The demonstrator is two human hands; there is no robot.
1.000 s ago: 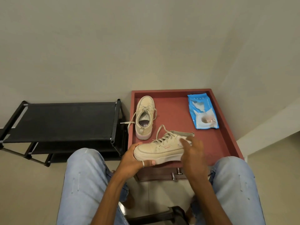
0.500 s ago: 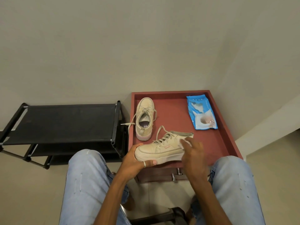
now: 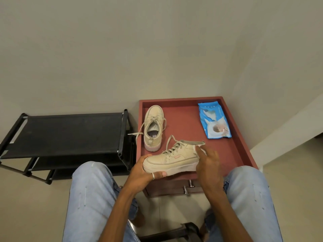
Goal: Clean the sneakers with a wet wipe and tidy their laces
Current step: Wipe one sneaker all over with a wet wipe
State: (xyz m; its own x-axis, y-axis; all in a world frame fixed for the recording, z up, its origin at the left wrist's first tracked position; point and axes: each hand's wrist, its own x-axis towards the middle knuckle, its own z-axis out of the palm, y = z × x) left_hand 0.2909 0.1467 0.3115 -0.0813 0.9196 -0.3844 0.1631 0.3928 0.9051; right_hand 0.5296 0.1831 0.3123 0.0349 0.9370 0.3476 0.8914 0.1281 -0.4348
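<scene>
A beige sneaker (image 3: 167, 159) lies on its side at the front edge of the red tray-top cabinet (image 3: 185, 119), toe to the left. My left hand (image 3: 145, 172) grips its toe and sole from below, thumb on the sole's edge. My right hand (image 3: 208, 163) curls over the heel and holds a small white wet wipe (image 3: 199, 147) against the upper; most of the wipe is hidden under the fingers. The second beige sneaker (image 3: 153, 128) stands upright behind, toe towards the wall, with its loose laces trailing left over the cabinet's rim.
A blue wet-wipe pack (image 3: 214, 122) lies at the cabinet's back right. A black shoe rack (image 3: 66, 133) stands to the left, close to the cabinet. My knees in light jeans flank the cabinet's front. Walls close in behind and on the right.
My right hand has shifted a little on the sneaker's heel with the wipe. My left hand keeps the same grip on the toe.
</scene>
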